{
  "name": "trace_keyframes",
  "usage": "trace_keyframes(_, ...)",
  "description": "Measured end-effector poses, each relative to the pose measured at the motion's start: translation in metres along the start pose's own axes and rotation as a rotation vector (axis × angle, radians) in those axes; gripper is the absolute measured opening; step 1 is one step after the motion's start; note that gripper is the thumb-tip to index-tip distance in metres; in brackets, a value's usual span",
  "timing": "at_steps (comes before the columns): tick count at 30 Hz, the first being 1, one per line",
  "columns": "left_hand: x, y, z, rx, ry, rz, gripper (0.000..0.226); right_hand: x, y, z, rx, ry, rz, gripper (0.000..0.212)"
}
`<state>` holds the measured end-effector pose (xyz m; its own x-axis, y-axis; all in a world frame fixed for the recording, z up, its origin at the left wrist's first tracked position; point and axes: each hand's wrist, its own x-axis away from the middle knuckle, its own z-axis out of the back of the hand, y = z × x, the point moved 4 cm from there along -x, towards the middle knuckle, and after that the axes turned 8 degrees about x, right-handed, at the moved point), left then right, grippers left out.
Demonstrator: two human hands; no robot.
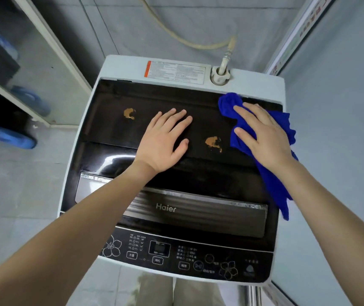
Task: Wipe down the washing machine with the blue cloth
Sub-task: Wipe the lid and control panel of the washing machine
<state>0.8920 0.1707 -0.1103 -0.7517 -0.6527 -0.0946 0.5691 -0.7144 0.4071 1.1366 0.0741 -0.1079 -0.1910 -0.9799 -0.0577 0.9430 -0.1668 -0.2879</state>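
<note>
Your right hand (265,138) lies flat, fingers spread, pressing the blue cloth (262,151) onto the dark lid (110,133) of the washing machine (81,129). It is a press, not a clench. The cloth sits at about 2 o'clock on the lid, bunched toward the rear corner, with a tail hanging off the right edge. Your left hand (165,140) rests open and empty, palm down, near the lid's middle. One brown stain (129,113) lies at 10 o'clock from that hand; a second stain (213,143) lies between your hands, just beside the cloth. A hose (225,62) enters the top at 12 o'clock. The control panel (183,255) is at 6 o'clock.
</note>
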Motion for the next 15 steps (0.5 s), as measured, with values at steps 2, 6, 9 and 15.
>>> trace_keyframes(2,0.001,0.002,0.004,0.033,-0.022,-0.002,0.053,-0.026,-0.001,0.002,-0.028,-0.018,-0.002,0.050)
trace_keyframes(6,0.013,-0.002,0.021,0.204,-0.038,0.008,0.046,0.003,-0.010,0.001,-0.055,-0.057,0.128,0.049)
trace_keyframes(9,0.057,-0.030,0.050,0.194,0.195,0.097,0.046,0.045,-0.019,-0.007,-0.019,-0.093,0.239,0.049)
trace_keyframes(15,0.100,-0.057,0.050,0.095,0.205,0.269,0.056,-0.020,-0.015,-0.009,-0.070,-0.039,0.173,0.050)
